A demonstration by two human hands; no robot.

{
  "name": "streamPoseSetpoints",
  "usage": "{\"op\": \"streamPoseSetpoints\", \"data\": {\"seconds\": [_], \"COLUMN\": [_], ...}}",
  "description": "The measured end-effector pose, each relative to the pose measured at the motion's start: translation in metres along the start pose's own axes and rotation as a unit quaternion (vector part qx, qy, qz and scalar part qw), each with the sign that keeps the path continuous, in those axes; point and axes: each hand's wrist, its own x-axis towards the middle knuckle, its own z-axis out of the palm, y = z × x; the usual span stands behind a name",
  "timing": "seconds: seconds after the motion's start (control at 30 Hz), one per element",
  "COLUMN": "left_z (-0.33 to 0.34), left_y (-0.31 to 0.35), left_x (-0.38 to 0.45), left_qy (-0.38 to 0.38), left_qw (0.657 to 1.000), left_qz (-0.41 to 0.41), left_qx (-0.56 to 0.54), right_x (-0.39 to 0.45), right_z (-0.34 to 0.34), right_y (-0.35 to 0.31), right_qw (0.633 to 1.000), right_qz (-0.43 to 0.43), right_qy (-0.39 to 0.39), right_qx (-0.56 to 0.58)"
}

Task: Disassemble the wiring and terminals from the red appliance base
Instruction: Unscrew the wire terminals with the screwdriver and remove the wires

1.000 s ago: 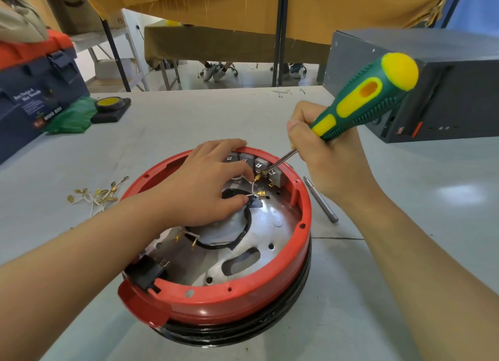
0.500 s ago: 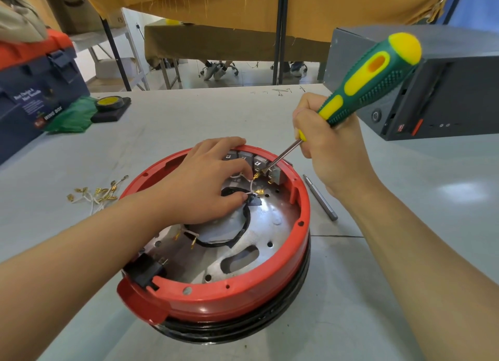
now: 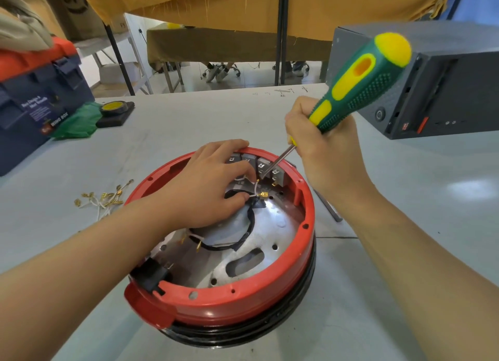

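**Q:** What occupies the bench, from the largest item down?

**A:** The grey worktable (image 3: 189, 123) carries everything. At far right stands a dark grey metal case (image 3: 442, 90); at far left, a navy toolbox (image 3: 37, 109) with an orange lid, a green bag (image 3: 78, 123) beside it and a black pad with a yellow disc (image 3: 114, 109) just beyond. The red appliance base (image 3: 229, 304) sits at centre, directly before me, open side up, on a black ring (image 3: 243, 331). Inside it lies a silver metal plate (image 3: 272, 231).

**Q:** And your hands?

**A:** My left hand (image 3: 205, 190) rests inside the base, fingers curled, thumb and forefinger pinching a white wire (image 3: 253, 192) that ends in a brass terminal (image 3: 263, 194). My right hand (image 3: 324, 155) is wrapped firmly round the green-and-yellow screwdriver (image 3: 361, 82), handle tilted up to the right. Its shaft slants down-left, the tip at the row of grey switch blocks (image 3: 260, 163) along the far inner wall.

**Q:** Which smaller parts are visible?

**A:** A black sleeved cable (image 3: 248, 225) curves over the plate; a black connector (image 3: 152, 275) sits at the near-left rim. Further brass terminals (image 3: 198, 246) lie on the plate's left side. Left of the base, on the table, is a loose heap of white leads with brass terminals (image 3: 108, 198). A grey metal rod (image 3: 328, 205) lies just right of the base, partly hidden by my right forearm.
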Motion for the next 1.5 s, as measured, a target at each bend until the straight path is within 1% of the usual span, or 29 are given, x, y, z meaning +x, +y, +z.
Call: {"op": "streamPoseSetpoints", "data": {"seconds": [0.1, 0.23, 0.43, 0.63, 0.8, 0.93, 1.17, 1.37, 1.5], "left_z": [-0.002, -0.002, -0.002, -0.003, -0.003, -0.002, -0.002, -0.002, -0.002], "left_y": [-0.001, 0.0, 0.0, 0.001, 0.001, 0.001, 0.001, 0.001, 0.001], "left_x": [0.0, 0.001, 0.0, 0.001, 0.0, 0.0, 0.0, 0.0, 0.001], "left_qy": [0.007, 0.011, 0.01, 0.009, 0.007, 0.008, 0.008, 0.01, 0.009], "left_qw": [1.0, 1.0, 1.0, 1.0, 1.0, 1.0, 1.0, 1.0, 1.0], "left_qz": [-0.004, -0.006, -0.007, -0.003, -0.002, 0.0, -0.001, -0.001, -0.001], "left_qx": [-0.009, -0.017, -0.02, -0.013, -0.014, -0.013, -0.01, -0.007, -0.003], "right_x": [0.001, 0.0, 0.004, 0.009, 0.025, 0.034, 0.038, 0.039, 0.039], "right_z": [-0.006, -0.005, -0.004, -0.004, -0.005, -0.004, -0.005, -0.006, -0.006], "right_y": [-0.001, -0.001, 0.002, 0.0, 0.003, 0.008, 0.01, 0.01, 0.01], "right_qw": [1.0, 0.999, 0.998, 0.993, 0.988, 0.99, 0.989, 0.99, 0.992], "right_qz": [-0.007, -0.025, -0.032, -0.05, -0.02, 0.012, 0.025, 0.04, 0.05], "right_qy": [-0.004, -0.028, -0.031, -0.093, -0.136, -0.139, -0.143, -0.136, -0.115], "right_qx": [0.008, -0.024, -0.039, -0.058, -0.064, -0.027, 0.006, 0.011, 0.007]}}
